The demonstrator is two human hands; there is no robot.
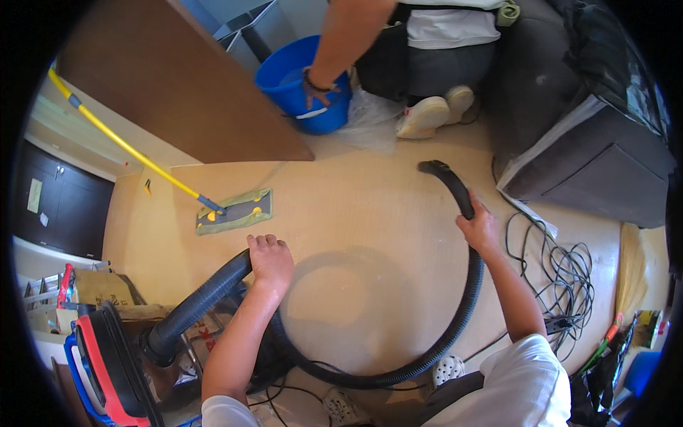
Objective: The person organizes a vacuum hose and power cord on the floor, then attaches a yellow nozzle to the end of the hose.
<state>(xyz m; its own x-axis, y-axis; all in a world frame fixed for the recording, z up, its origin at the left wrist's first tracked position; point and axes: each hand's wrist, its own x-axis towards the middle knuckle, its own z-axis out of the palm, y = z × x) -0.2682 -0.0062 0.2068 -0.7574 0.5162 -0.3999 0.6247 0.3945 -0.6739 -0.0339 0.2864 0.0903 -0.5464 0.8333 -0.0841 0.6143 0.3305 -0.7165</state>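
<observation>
A black ribbed vacuum hose (469,299) loops over the floor between my arms. My left hand (271,260) is wrapped around the hose's thicker stretch, close to where it leaves the vacuum cleaner (117,370), a red and black machine at lower left. My right hand (481,223) grips the smooth, curved black end tube (452,188) of the hose. The tube's tip points to the left and away from me, just above the light floor or touching it; I cannot tell which.
A yellow-handled flat mop (238,211) lies beyond my left hand. Another person's hand (320,92) reaches into a blue bucket (302,117) beside a brown panel (185,85). Tangled black cable (558,277) lies at right near a dark grey sofa (590,156).
</observation>
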